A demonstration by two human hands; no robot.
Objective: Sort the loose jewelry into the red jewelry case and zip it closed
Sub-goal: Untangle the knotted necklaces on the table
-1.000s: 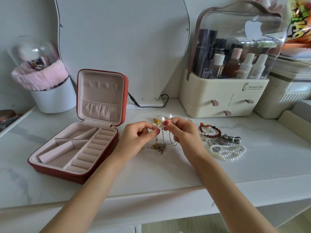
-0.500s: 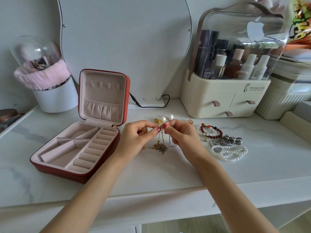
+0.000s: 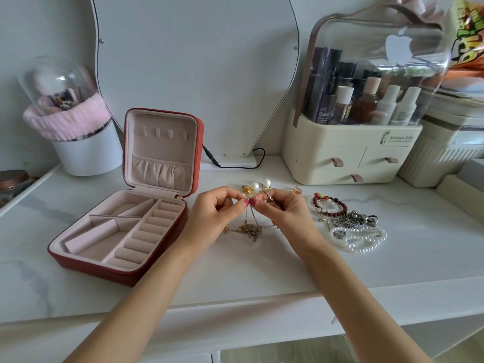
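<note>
Little has shifted over the last second: left hand (image 3: 214,213) and right hand (image 3: 282,213) still pinch the tangled gold chain (image 3: 251,227) above the counter, while the red jewelry case (image 3: 123,229) stands open and unfilled.

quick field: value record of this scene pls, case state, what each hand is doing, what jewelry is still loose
case: red jewelry case open on the table, lid upright, compartments show no jewelry
left hand: pinches a thin gold chain
right hand: pinches the same chain
chain: hangs from the fingertips, tangled end on the table
loose, right of hands: red bead bracelet, silver piece, pearl strand
loose, behind hands: pearl earrings, small gold ring
zip: not closed
</note>
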